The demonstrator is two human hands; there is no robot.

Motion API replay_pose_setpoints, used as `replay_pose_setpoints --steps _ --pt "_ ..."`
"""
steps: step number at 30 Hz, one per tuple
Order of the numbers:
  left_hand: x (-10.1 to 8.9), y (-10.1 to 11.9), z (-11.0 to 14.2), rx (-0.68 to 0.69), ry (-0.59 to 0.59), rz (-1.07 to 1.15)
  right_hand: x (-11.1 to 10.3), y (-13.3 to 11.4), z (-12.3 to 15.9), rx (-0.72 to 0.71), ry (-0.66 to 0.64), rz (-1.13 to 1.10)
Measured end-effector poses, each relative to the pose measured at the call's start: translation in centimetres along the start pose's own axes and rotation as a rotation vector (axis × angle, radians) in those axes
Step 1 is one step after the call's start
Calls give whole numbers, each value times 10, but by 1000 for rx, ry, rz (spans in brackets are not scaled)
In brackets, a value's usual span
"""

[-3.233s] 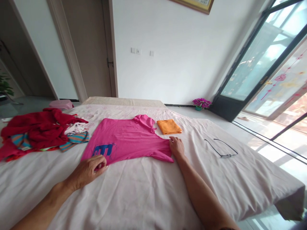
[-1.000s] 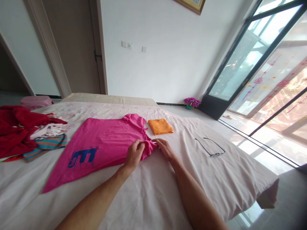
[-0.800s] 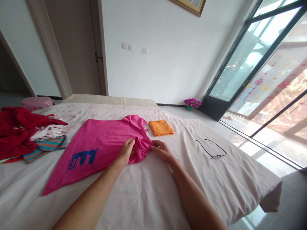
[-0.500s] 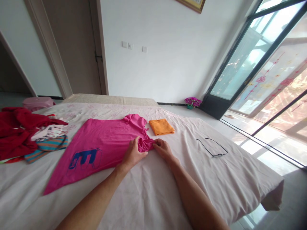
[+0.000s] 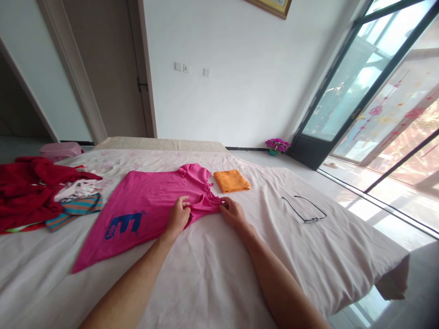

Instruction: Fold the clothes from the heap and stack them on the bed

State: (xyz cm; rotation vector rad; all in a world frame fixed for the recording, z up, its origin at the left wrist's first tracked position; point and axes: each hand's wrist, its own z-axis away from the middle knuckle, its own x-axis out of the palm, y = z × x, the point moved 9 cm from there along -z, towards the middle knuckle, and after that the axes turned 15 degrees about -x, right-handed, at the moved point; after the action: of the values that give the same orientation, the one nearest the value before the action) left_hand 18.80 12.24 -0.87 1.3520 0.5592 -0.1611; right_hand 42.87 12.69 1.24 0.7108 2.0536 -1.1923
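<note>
The right hand (image 5: 231, 210) pinches a bright pink cloth T-shirt (image 5: 157, 189) by its sleeve end, the garment spread leftward from that grip over a pale cloth cover (image 5: 212, 274); the left hand (image 5: 177, 215) touches its fabric, its hold unclear. Farther left, a large blue printed letter (image 5: 135, 223) resembles E, the smaller lettering unreadable. Well beyond the grip, a small green pot (image 5: 273, 153) holds purple flowers (image 5: 277, 145).
</note>
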Motion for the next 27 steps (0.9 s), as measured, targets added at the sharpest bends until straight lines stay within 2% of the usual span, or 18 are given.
replay_pose_setpoints --steps 3,5,7,10,13,16,19,23,27 --pt "-5 2 2 32 -39 -55 -1 -5 2 7 -12 36" --pt "-16 8 9 92 -54 -126 -1 -5 2 14 -22 40" --pt "-35 14 21 195 -63 -236 0 -3 3 24 -25 38" --pt "-75 14 45 360 -121 -389 -6 -1 2 25 1 111" --pt "-124 -6 65 418 -141 -537 -17 -13 -4 -47 33 248" --pt "-169 -37 73 427 -102 -661 -18 -33 -17 -129 -23 316" --pt "-199 -72 72 411 -46 -737 -9 -50 -36 -164 -103 358" --pt "-213 -107 70 415 -4 -791 14 -61 -57 -191 -216 393" --pt "-211 -116 73 486 -24 -781 35 -59 -61 -175 -300 394"
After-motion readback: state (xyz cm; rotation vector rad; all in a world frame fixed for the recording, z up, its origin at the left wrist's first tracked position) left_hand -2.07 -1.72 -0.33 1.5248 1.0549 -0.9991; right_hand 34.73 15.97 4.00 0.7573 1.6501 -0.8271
